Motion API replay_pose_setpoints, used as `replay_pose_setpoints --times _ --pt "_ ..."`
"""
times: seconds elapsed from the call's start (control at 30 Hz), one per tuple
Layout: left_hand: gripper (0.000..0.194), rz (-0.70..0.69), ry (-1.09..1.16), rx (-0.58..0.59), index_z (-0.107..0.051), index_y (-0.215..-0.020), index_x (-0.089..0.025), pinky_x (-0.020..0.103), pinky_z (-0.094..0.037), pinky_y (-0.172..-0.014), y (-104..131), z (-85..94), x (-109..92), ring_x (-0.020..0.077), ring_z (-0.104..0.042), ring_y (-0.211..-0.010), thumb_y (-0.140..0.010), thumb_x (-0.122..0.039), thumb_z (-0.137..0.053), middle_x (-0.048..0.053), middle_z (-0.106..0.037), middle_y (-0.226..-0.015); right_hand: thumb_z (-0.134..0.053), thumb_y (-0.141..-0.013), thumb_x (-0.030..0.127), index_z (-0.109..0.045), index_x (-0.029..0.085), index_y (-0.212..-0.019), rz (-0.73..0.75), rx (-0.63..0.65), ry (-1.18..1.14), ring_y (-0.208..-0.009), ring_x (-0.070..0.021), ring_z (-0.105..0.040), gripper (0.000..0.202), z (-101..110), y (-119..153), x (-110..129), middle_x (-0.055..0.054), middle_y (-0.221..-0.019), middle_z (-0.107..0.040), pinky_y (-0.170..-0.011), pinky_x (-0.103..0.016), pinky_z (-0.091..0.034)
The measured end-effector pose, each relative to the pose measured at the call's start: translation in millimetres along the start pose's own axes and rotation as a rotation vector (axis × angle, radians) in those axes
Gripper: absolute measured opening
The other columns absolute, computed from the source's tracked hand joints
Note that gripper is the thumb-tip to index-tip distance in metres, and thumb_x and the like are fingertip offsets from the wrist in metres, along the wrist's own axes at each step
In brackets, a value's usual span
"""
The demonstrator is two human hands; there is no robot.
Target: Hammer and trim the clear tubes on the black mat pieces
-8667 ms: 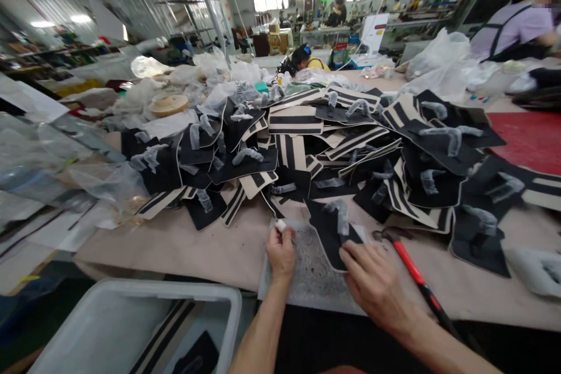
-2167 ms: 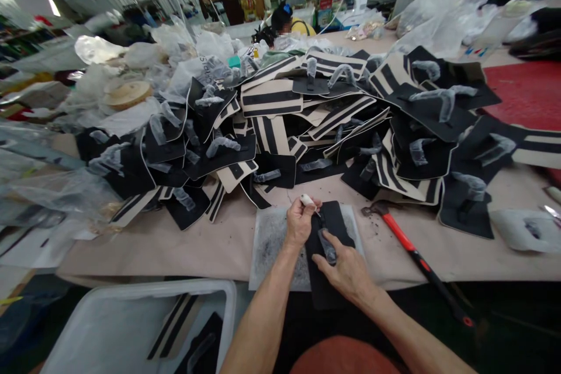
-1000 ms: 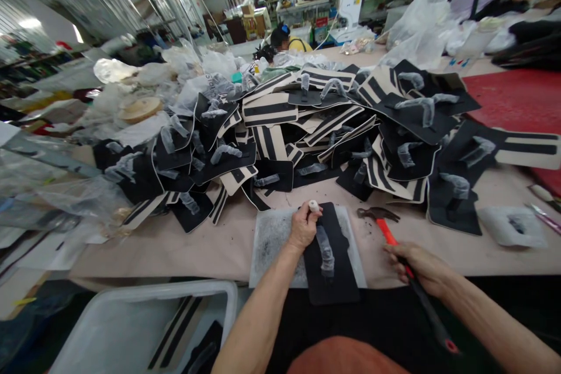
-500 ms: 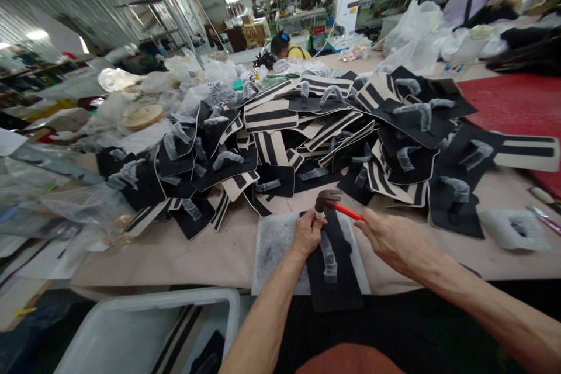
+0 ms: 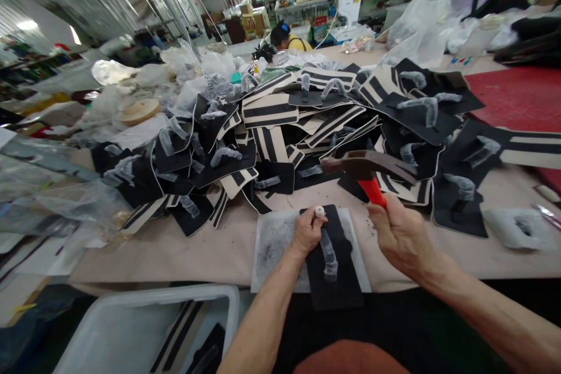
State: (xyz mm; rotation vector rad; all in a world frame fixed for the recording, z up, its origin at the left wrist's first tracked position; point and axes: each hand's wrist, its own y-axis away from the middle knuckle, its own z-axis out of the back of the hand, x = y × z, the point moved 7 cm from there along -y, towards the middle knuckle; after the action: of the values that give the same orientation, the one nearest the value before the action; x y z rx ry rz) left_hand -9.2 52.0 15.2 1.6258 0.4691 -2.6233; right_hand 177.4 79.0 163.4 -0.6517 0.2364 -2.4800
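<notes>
- Head view: our left hand (image 5: 307, 234) has its fingers pinched round a white-topped tool (image 5: 319, 211), its lower end hidden.
- Our right hand (image 5: 401, 236) grasps the raised hammer (image 5: 372, 165) by its red handle, the head above and beyond those left fingers.
- Beside and below our left fingers lies the black panel (image 5: 339, 292), partly over a pale slab (image 5: 272, 242).
- We'd best hold the tool upright, strike squarely, and spare our fingertips.

Passage: table strip (image 5: 184, 254), front left | behind: panel pile (image 5: 269, 110) | front: bin (image 5: 164, 294) | right: raised hammer (image 5: 371, 165)
</notes>
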Motion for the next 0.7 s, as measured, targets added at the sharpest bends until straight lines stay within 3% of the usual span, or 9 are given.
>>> replay_pose_setpoints --times 0.13,0.23,0.3,0.4,0.47,0.53,0.6,0.7 --pt "0.011 0.023 0.018 0.018 -0.064 -0.093 -0.019 0.026 -0.048 -0.072 -1 0.2 0 0.0172 -0.065 -0.076 -0.089 -0.017 -0.054 0.003 -0.071 -0.084 -0.034 -0.099 0.043 -0.051 0.023 -0.078 0.043 0.239 0.087 -0.041 -0.0143 -0.042 0.034 -20 9 -6 0.000 -0.054 -0.052 -0.049 -0.031 -0.016" --pt "0.011 0.024 0.035 0.014 -0.064 -0.091 -0.019 0.027 -0.048 -0.073 -2 2.0 -3 0.0175 -0.065 -0.078 -0.089 -0.016 -0.054 0.003 -0.070 -0.084 -0.036 -0.098 0.047 -0.050 0.024 -0.077 -0.109 0.291 -0.025 -0.046 -0.0146 -0.046 0.035 -28 18 -30 0.001 -0.055 -0.053 -0.050 -0.030 -0.020" --pt "0.011 0.026 0.052 0.011 -0.065 -0.091 -0.019 0.028 -0.049 -0.076 -2 2.6 -3 0.0181 -0.066 -0.081 -0.088 -0.016 -0.055 0.004 -0.071 -0.087 -0.034 -0.097 0.050 -0.048 0.024 -0.071 -0.248 0.295 -0.185 -0.050 -0.0145 -0.049 0.040 -37 30 -53 0.001 -0.056 -0.054 -0.051 -0.028 -0.027" --pt "0.016 0.057 0.092 0.023 -0.065 -0.102 -0.019 0.030 -0.052 -0.080 0 1.7 -2 0.0192 -0.067 -0.086 -0.089 -0.019 -0.057 0.005 -0.072 -0.094 -0.031 -0.094 0.056 -0.044 0.024 -0.067 -0.501 0.395 -0.365 -0.047 -0.0147 -0.047 0.044 -70 64 -101 0.002 -0.052 -0.050 -0.048 -0.028 -0.030" --pt "0.032 0.089 0.138 0.021 -0.060 -0.121 -0.019 0.033 -0.053 -0.085 0 2.0 0 0.0201 -0.069 -0.092 -0.089 -0.021 -0.057 0.007 -0.073 -0.103 -0.029 -0.094 0.055 -0.045 0.025 -0.069 -0.611 0.450 -0.340 -0.046 -0.0162 -0.047 0.043 -92 87 -134 0.001 -0.051 -0.049 -0.047 -0.029 -0.033" --pt "0.044 0.108 0.170 0.032 -0.053 -0.132 -0.019 0.036 -0.053 -0.092 0 2.4 0 0.0211 -0.068 -0.100 -0.088 -0.020 -0.058 0.009 -0.072 -0.112 -0.032 -0.094 0.049 -0.049 0.024 -0.072 -0.581 0.409 -0.157 -0.051 -0.0199 -0.053 0.037 -100 97 -154 -0.002 -0.056 -0.053 -0.051 -0.032 -0.038" --pt "0.042 0.121 0.174 0.067 -0.056 -0.130 -0.019 0.037 -0.051 -0.097 -2 2.5 -2 0.0217 -0.067 -0.105 -0.087 -0.017 -0.057 0.009 -0.072 -0.114 -0.037 -0.093 0.041 -0.056 0.021 -0.080 -0.443 0.287 0.057 -0.064 -0.0254 -0.059 0.031 -96 91 -148 -0.010 -0.070 -0.061 -0.060 -0.038 -0.044" --pt "0.037 0.144 0.174 0.137 -0.060 -0.122 -0.019 0.037 -0.050 -0.099 -5 3.4 -8 0.0215 -0.067 -0.107 -0.086 -0.013 -0.055 0.008 -0.073 -0.112 -0.041 -0.093 0.029 -0.061 0.015 -0.111 -0.183 0.144 0.079 -0.098 -0.0306 -0.060 0.030 -92 70 -93 -0.019 -0.111 -0.062 -0.082 -0.044 -0.047"
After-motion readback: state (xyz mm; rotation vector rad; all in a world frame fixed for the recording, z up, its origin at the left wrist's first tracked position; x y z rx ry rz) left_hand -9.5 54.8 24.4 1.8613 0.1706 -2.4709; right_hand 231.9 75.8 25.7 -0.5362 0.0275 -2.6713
